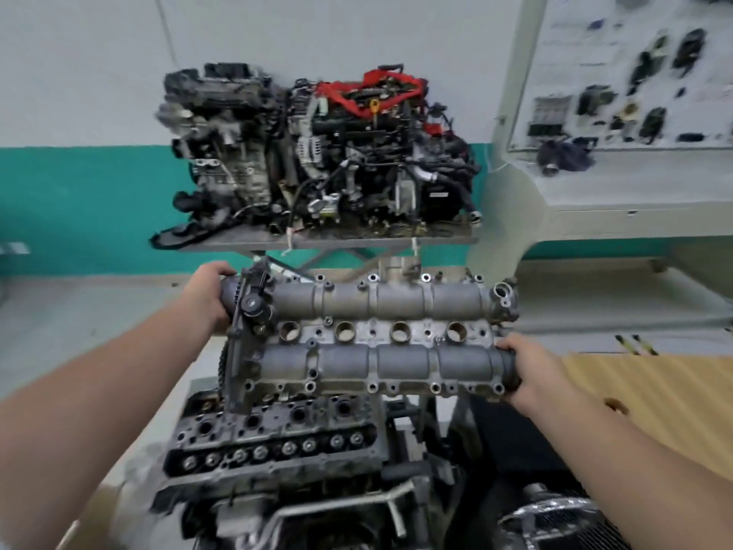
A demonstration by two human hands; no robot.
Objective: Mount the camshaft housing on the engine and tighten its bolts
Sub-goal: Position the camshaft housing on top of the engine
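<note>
The grey camshaft housing [369, 331] hangs in the air above the engine, long side left to right, with two tube-shaped covers and a row of round holes between them. My left hand [208, 295] grips its far left end near the black sensor and sprocket. My right hand [523, 371] grips the near right end. Below lies the engine's cylinder head [277, 438], dark and oily, with its valve tops exposed. The housing's lower left corner overlaps the head's far edge in view; contact cannot be told.
Two other engines [317, 152] stand on a metal stand behind. A grey display board with parts [634, 93] stands at the right. A wooden bench top [654, 391] lies to the right of the engine. The floor is at the left.
</note>
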